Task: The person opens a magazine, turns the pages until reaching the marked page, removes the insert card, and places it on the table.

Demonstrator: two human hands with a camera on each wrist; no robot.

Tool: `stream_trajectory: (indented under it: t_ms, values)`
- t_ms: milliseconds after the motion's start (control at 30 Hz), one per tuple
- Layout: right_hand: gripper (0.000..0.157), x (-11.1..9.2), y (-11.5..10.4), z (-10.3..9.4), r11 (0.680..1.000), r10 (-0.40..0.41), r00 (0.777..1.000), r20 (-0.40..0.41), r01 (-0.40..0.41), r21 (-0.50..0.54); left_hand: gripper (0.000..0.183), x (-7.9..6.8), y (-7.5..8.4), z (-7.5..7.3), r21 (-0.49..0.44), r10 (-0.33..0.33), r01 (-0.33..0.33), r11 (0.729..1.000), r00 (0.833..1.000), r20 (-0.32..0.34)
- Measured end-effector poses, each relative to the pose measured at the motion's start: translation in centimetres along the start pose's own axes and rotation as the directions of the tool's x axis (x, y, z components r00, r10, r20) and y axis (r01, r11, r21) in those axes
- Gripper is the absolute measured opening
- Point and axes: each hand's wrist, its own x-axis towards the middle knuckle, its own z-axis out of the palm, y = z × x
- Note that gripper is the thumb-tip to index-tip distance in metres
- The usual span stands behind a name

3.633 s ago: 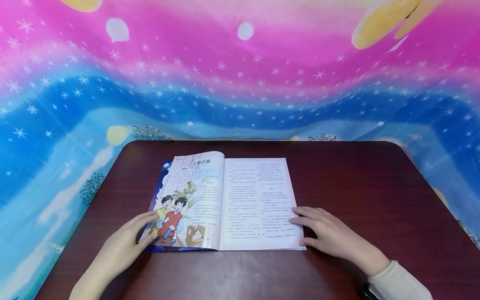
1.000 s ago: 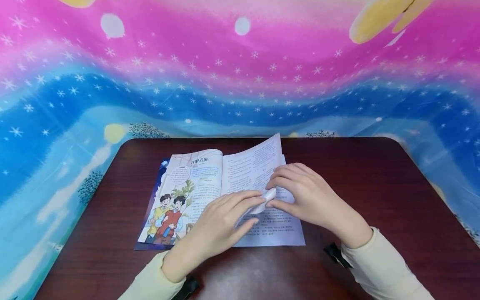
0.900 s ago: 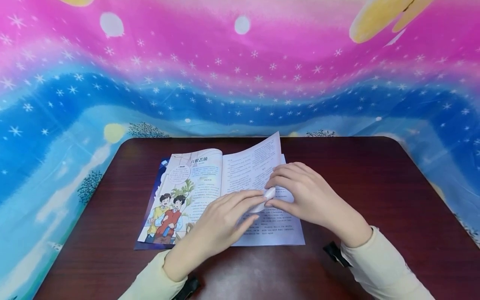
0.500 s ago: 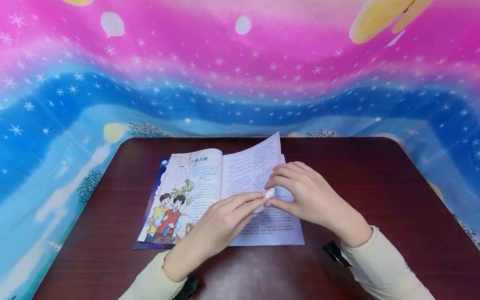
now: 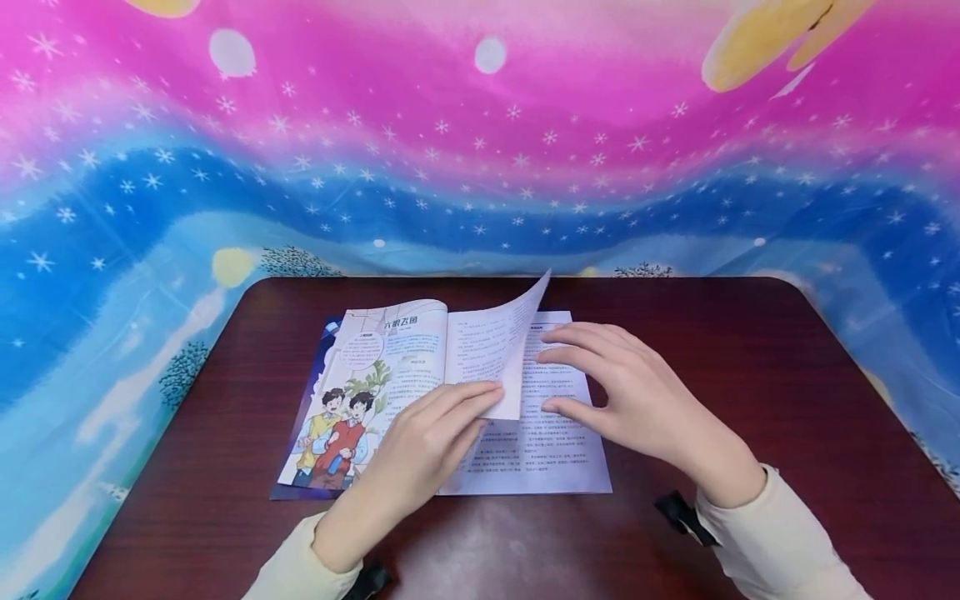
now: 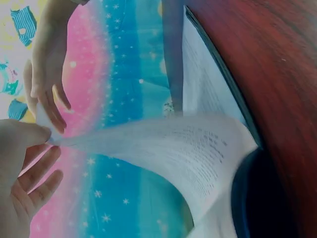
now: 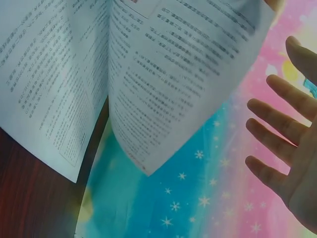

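Observation:
An open magazine (image 5: 558, 454) lies on the table, its left page (image 5: 360, 367) showing two cartoon figures and a title. One leaf (image 5: 491, 342) on the right side stands lifted and curved, its far corner pointing up. My left hand (image 5: 423, 442) pinches that leaf near its lower corner between thumb and fingers, as the left wrist view also shows. To the right of the leaf, my right hand (image 5: 637, 392) hovers over the magazine's right edge, fingers spread and holding nothing. In the right wrist view its fingers (image 7: 280, 119) are apart from the lifted leaf (image 7: 163, 84).
The magazine rests on a dark red-brown wooden table (image 5: 712, 350) with rounded far corners. Behind it hangs a pink and blue cloth (image 5: 450, 167) printed with snowflakes. Black straps (image 5: 682, 517) show at the sleeve cuffs.
From lying beside the flat magazine, both hands came together on a lifted right leaf. Now my right hand has let go and moved right, while my left hand has drawn the leaf leftward.

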Motion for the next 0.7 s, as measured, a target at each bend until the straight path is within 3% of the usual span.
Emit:
stream_trajectory:
  t_ms: [267,700]
  values:
    - [0.046,-1.7,0.7,1.0,1.000,0.020,1.000,0.023,-0.020,0.000,0.042,-1.9,-1.3,-1.1,0.036,-0.136,0.139,0.990,0.988,-0.074]
    - [0.039,-4.2,2.1,3.1,0.999,0.048,0.997,0.062,-0.047,-0.013,0.054,-5.3,-3.2,-3.4,0.161,-0.248,0.268,0.950,0.959,-0.136]
